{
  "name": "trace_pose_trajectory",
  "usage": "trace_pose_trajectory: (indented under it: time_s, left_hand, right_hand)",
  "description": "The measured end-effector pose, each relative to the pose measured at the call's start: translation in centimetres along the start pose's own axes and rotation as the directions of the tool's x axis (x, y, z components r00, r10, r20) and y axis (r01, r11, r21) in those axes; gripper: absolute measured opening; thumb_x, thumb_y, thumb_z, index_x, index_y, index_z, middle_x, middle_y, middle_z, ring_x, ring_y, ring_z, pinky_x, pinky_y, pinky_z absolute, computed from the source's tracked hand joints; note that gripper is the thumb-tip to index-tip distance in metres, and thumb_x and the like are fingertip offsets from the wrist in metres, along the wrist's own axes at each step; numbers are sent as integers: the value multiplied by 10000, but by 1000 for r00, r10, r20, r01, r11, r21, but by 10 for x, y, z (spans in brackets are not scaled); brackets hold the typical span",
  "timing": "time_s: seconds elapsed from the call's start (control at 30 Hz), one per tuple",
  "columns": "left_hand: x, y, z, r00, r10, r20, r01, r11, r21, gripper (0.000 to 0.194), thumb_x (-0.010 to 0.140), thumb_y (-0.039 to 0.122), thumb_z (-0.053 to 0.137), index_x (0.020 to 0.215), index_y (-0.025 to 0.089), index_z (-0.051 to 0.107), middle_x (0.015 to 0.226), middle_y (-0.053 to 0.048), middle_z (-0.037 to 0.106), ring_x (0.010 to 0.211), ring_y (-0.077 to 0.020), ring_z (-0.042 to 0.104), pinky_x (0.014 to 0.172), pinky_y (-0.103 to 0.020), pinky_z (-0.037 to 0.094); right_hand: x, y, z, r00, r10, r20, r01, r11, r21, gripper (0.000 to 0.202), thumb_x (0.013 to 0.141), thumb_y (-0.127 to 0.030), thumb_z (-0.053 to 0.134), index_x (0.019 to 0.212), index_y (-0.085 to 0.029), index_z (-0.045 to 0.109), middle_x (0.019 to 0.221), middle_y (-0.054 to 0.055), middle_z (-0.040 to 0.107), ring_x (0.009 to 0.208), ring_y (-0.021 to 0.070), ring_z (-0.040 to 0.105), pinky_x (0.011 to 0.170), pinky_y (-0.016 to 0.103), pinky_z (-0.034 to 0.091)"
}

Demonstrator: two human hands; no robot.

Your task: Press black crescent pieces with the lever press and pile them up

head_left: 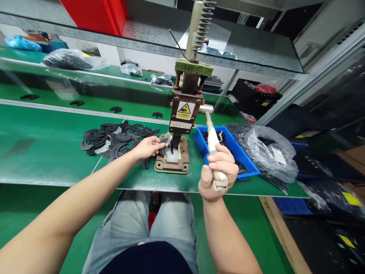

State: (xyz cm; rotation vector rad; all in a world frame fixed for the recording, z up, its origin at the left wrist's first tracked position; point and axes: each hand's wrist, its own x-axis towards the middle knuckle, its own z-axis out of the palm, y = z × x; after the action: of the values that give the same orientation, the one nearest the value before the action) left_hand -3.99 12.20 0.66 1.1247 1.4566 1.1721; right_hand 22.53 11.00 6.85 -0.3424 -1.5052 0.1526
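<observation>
A hand-operated lever press (184, 95) stands upright on the green bench, a yellow warning sticker on its front. My right hand (218, 171) is wrapped round the tape-covered lever handle (211, 139), which slants down toward me. At the press base (182, 160), my left hand (149, 147) pinches a curved dark grey plastic piece (162, 147) beside the ram. A small black part (171, 147) sits under the ram over a pale plate. Left of the press, many similar curved pieces (114, 139) lie in a loose heap, close behind my left hand.
Right of the press stands a blue tray (242, 152) with black parts, next to a clear plastic bag (270, 152). Behind runs a green conveyor belt (97, 99) carrying several curved pieces. Overhead, a metal shelf (154, 28) holds a red bin (97, 15).
</observation>
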Motion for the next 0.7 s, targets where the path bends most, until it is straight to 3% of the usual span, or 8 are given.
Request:
trace_pose_trajectory:
  time_s: [0.13, 0.33, 0.53, 0.7]
  left_hand:
    - [5, -1, 7, 997, 5, 83, -2, 1000, -29, 472, 755, 548, 899, 873, 189, 616, 620, 25, 619, 504, -98, 544, 501, -226, 424]
    - [12, 0, -9, 1000, -3, -6, 3, 1000, 27, 478, 730, 566, 897, 803, 180, 626, 618, 39, 577, 534, -90, 509, 502, -214, 386]
    - [17, 4, -7, 994, 13, 112, -22, 997, 78, 452, 709, 520, 917, 803, 173, 643, 645, 24, 617, 576, -109, 539, 539, -231, 400]
    - [26, 1, -5, 991, 30, 131, -42, 995, 85, 444, 708, 517, 911, 780, 179, 632, 661, 19, 630, 594, -115, 561, 566, -234, 428]
  right_hand:
    - [0, 0, 0, 1000, -2, 0, 2, 1000, -31, 154, 884, -251, 680, 958, -269, 545, 892, -7, 604, 895, 207, 643, 1033, 606, 584]
    - [0, 1, 0, 1000, -11, 6, 11, 1000, -8, 171, 865, -227, 686, 961, -260, 549, 895, -12, 607, 878, 194, 647, 1034, 594, 583]
    - [0, 1, 1, 1000, -4, -15, 4, 1000, -22, 160, 885, -260, 686, 960, -267, 545, 896, -5, 606, 889, 202, 639, 1031, 604, 583]
    - [0, 0, 1, 1000, -12, -17, 11, 1000, -20, 161, 867, -219, 676, 966, -266, 557, 886, -3, 605, 877, 194, 637, 1030, 591, 590]
